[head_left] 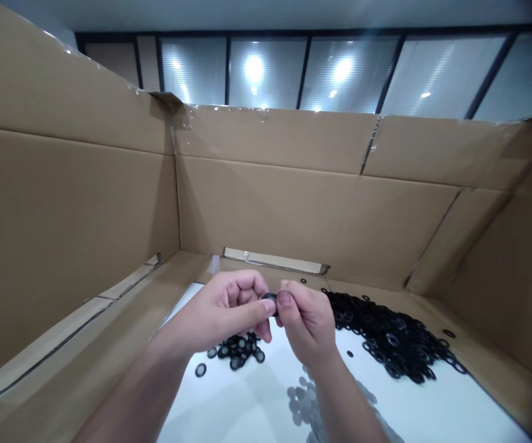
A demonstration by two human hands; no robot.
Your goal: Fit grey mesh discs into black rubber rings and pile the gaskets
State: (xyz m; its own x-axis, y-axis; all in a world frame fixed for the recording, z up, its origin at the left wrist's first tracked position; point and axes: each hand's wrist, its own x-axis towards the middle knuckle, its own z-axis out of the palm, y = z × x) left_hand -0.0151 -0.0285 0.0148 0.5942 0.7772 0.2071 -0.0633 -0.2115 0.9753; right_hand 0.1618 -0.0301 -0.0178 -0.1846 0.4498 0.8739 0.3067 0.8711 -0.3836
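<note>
Pinching black rubber ring (269,298) edge-on between left hand (226,306) and right hand (306,323), both closed on it, with loose black rings (385,335) at 3 o'clock from right hand.

Left hand (226,307) and right hand (307,323) pinching, close together.
Fingertips (284,299) almost meeting at centre, thumbs forward; left forearm (148,387) and right forearm (344,400) angle inward from bottom of view.
</note>
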